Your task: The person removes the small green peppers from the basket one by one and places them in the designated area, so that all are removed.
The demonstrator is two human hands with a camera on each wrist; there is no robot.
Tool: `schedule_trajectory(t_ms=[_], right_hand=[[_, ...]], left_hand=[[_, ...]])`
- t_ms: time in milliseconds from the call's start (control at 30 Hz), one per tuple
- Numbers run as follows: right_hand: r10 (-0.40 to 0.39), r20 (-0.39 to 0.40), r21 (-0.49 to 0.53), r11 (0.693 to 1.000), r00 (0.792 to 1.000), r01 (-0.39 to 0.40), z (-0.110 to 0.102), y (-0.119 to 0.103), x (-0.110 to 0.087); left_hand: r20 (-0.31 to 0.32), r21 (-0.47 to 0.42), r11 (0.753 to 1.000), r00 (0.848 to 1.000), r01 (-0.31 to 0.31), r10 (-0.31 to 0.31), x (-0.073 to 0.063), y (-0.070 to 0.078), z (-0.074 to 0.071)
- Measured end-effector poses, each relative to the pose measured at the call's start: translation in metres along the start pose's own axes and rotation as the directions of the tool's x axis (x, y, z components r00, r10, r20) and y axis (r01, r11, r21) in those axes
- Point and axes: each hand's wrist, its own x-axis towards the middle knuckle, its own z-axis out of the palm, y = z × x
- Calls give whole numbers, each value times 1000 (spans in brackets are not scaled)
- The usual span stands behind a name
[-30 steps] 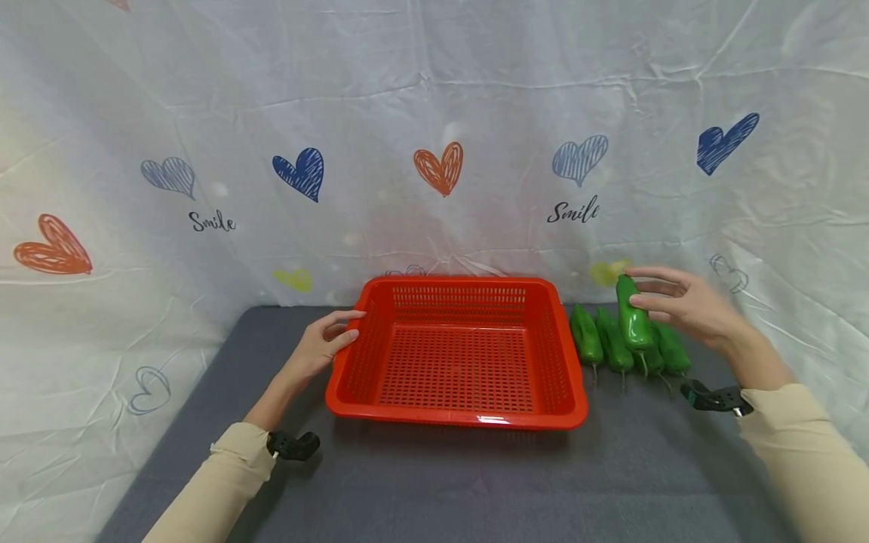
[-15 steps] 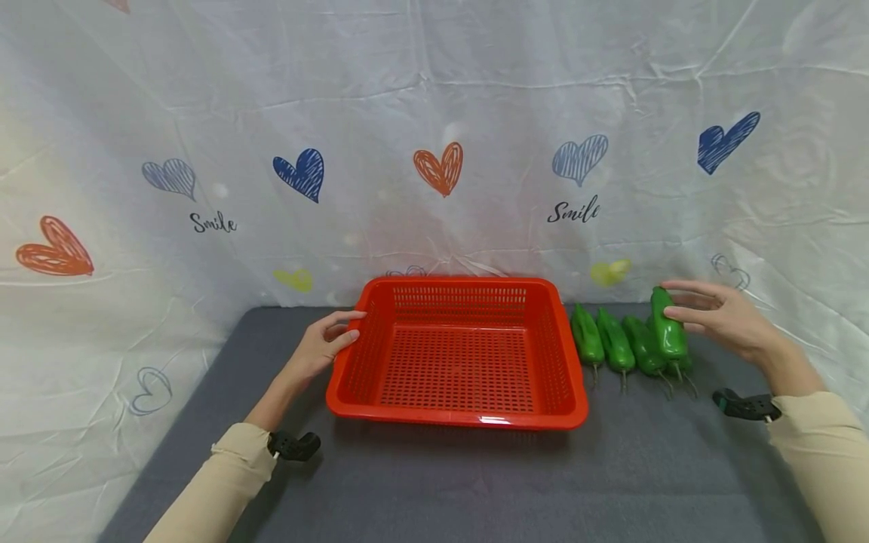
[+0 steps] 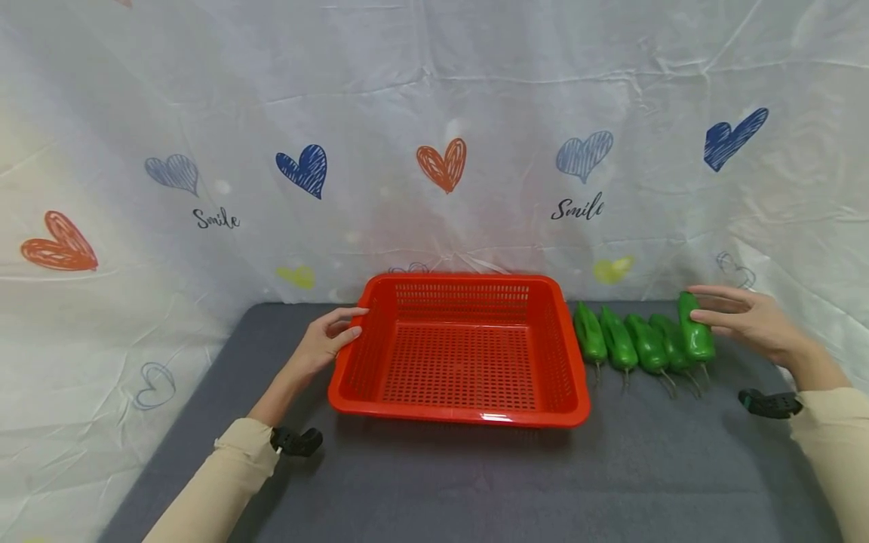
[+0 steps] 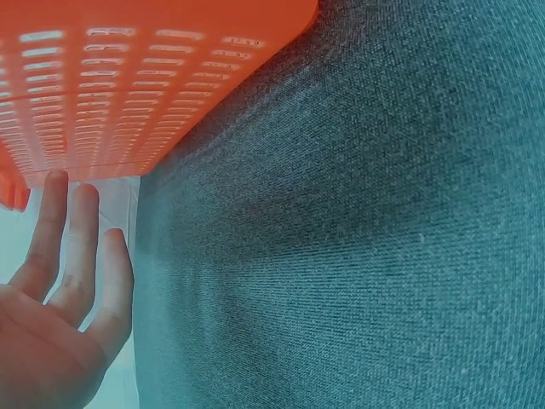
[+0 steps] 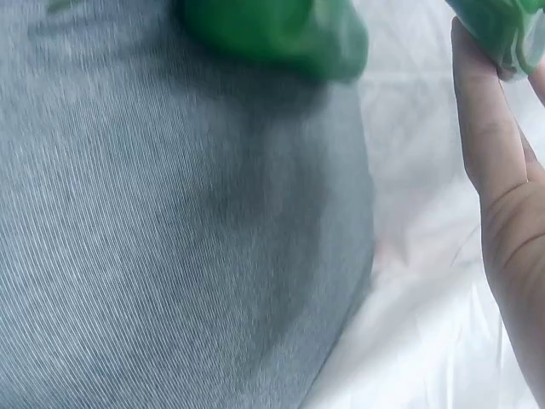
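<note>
My right hand [image 3: 753, 320] pinches a long green pepper [image 3: 694, 329] between thumb and fingers, its stem pointing toward me. In the right wrist view this pepper [image 5: 502, 34] shows only partly, at the upper right corner. It is at the right end of a row of similar green peppers [image 3: 646, 343] on the dark cloth. My left hand [image 3: 322, 343] rests with thumb and index fingertip on the left rim of a red plastic basket [image 3: 458, 418]. In the left wrist view, three loosely extended fingers [image 4: 81, 247] of that hand lie by the basket's slotted side [image 4: 111, 77].
A dark grey cloth [image 3: 462, 483] covers the table. Behind it hangs a white curtain [image 3: 380, 90] printed with hearts and the word "Smile". The row of peppers lies close to the basket's right side.
My right hand has carried the pepper rightward and lower, from over the row to its right end, uncovering the peppers beneath. My left hand stays on the basket rim.
</note>
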Motion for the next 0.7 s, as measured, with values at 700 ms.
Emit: schedule_trajectory(t_ms=[700], right_hand=[[77, 63, 19, 997, 995, -78, -26, 25, 0]], left_hand=[[9, -4, 1000, 1000, -25, 25, 2, 0, 0]])
